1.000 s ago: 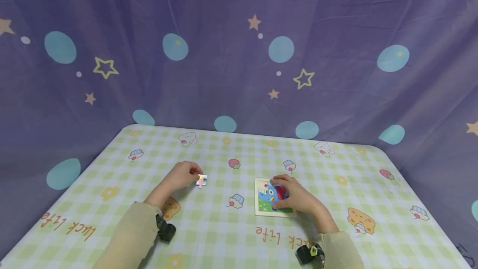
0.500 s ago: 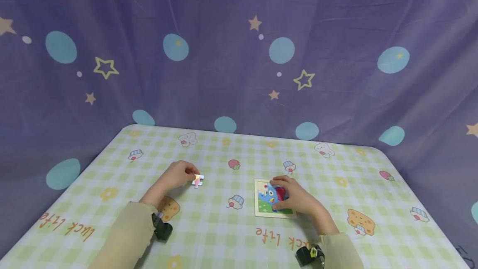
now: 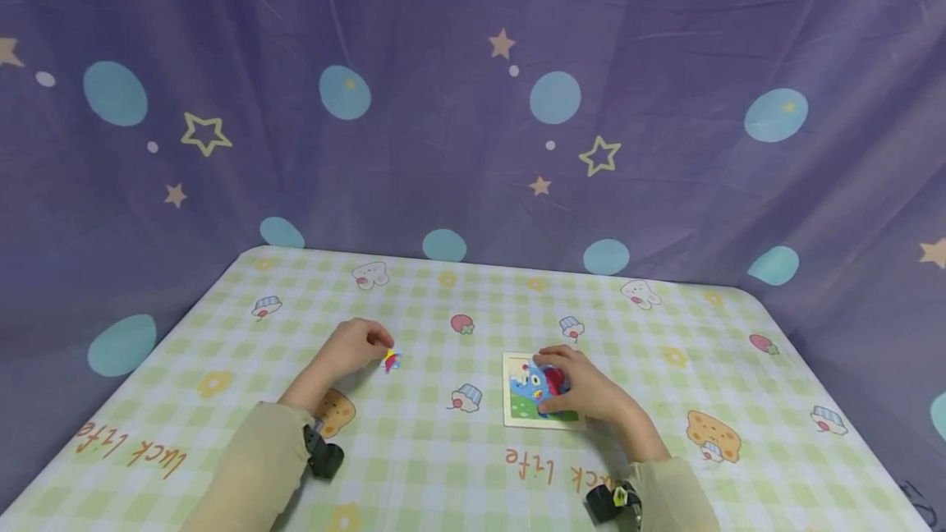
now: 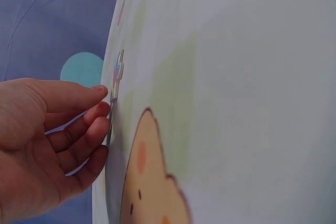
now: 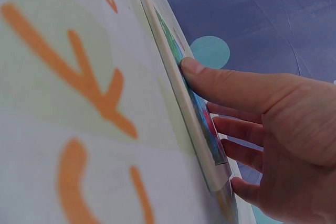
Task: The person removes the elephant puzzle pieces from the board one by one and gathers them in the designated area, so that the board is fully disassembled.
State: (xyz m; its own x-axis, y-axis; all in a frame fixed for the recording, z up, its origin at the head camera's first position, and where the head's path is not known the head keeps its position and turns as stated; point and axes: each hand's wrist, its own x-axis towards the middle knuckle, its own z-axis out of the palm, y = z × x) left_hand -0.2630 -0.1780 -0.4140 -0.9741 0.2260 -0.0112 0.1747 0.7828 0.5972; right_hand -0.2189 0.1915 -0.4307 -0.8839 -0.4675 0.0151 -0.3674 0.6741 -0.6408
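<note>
My left hand [image 3: 357, 346] pinches a small jigsaw puzzle piece [image 3: 392, 362] at the left of the tablecloth. It shows red, yellow and blue. Seen edge-on in the left wrist view, the piece [image 4: 118, 72] extends past the thumb tip, close over the cloth. To the right lies a square puzzle board [image 3: 521, 410] with a pale frame and a blue elephant picture. My right hand [image 3: 584, 384] rests over its right part, thumb and fingers spread and touching the picture. In the right wrist view, the thumb [image 5: 191, 66] presses the puzzle face, and the hand hides part of the elephant.
A green-and-white checked tablecloth [image 3: 443, 466] with printed cupcakes, strawberries and lettering covers the table. Behind it hangs a purple curtain [image 3: 443, 171] with stars and balloons. Each wrist carries a small black camera, such as the left camera [image 3: 325, 458].
My left hand has shifted slightly left with the piece. The piece's face has gone from pale and shiny to showing red, yellow and blue. My right hand stays on the puzzle board.
</note>
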